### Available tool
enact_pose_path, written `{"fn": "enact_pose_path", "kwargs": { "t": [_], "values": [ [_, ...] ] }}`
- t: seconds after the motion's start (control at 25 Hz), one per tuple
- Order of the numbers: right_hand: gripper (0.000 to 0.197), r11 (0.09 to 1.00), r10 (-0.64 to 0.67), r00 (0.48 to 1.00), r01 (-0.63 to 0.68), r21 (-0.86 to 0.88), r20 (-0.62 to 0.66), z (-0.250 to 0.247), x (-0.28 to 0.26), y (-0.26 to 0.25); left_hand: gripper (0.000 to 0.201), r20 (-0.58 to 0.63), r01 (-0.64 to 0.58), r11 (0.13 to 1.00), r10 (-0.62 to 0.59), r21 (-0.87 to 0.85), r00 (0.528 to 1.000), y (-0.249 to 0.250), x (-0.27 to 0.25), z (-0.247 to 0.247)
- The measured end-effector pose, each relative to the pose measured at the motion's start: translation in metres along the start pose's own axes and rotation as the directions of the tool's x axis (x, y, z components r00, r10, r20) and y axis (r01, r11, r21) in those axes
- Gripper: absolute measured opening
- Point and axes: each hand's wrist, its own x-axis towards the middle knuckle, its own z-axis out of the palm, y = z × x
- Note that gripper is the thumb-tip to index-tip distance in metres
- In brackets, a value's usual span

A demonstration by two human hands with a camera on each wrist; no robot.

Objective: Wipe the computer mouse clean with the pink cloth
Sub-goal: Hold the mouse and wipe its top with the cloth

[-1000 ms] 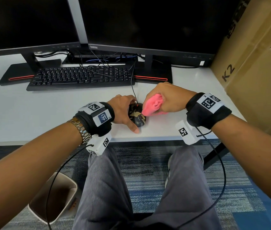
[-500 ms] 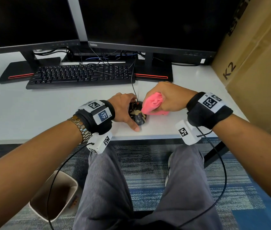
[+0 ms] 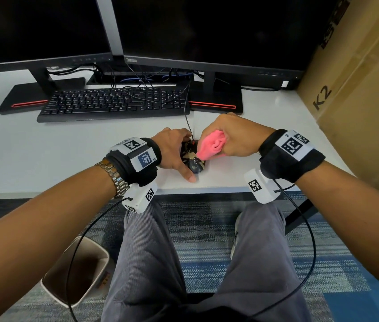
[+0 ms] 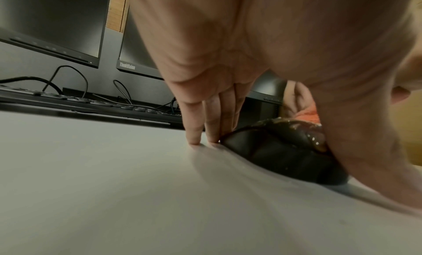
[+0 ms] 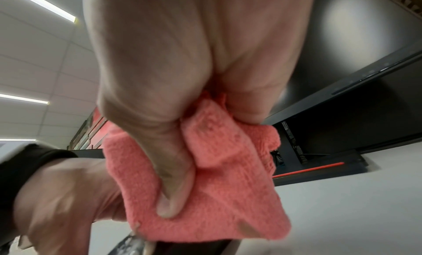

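A dark patterned computer mouse (image 3: 193, 160) sits near the front edge of the white desk (image 3: 44, 159). My left hand (image 3: 172, 152) grips it, with the thumb along its near side and the fingers (image 4: 194, 129) down at its far side, tips on the desk. The left wrist view shows the mouse (image 4: 280, 150) under that palm. My right hand (image 3: 230, 138) holds a bunched pink cloth (image 3: 211, 145), whose lower end presses onto the right of the mouse's top. In the right wrist view the thumb (image 5: 173, 186) pins the cloth (image 5: 217, 186) just above the mouse (image 5: 132, 244).
The mouse cable (image 3: 187, 122) runs back to a black keyboard (image 3: 114, 105) in front of two dark monitors (image 3: 207, 31). A large cardboard box (image 3: 358, 112) stands at the desk's right end. Below the desk edge are my legs and a waste bin (image 3: 77, 270).
Almost nothing: the cloth has shifted only slightly on the mouse, and both hands keep their hold in the same place.
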Motion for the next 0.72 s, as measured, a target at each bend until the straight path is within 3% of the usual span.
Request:
{"fn": "enact_pose_path", "kwargs": {
  "t": [0.2, 0.4, 0.52, 0.64, 0.72],
  "values": [
    [0.018, 0.999, 0.033, 0.998, -0.031, 0.035, -0.053, -0.004, 0.003, 0.005, 0.11, -0.001, 0.004, 1.0, -0.004, -0.015, 1.0, -0.001, -0.001, 0.0],
    [0.024, 0.998, 0.07, 0.996, -0.069, 0.005, -0.05, 0.007, 0.0, 0.011, 0.111, 0.007, 0.001, 1.0, -0.001, -0.001, 1.0, 0.0, 0.0, -0.001],
    [0.049, 0.978, 0.14, 0.99, -0.141, 0.152, 0.018, 0.007, -0.001, 0.021, 0.11, 0.008, 0.0, 1.0, -0.001, 0.01, 1.0, 0.0, 0.0, -0.001],
    [0.025, 0.948, 0.202, 0.979, -0.186, 0.259, -0.039, 0.001, -0.004, 0.027, 0.111, 0.007, 0.0, 1.0, 0.0, 0.001, 1.0, 0.0, -0.001, 0.0],
    [0.028, 0.876, 0.297, 0.954, -0.256, 0.408, -0.039, -0.001, -0.008, 0.028, 0.11, 0.007, 0.004, 1.0, -0.004, -0.003, 1.0, -0.001, 0.0, 0.0]
  ]
}}
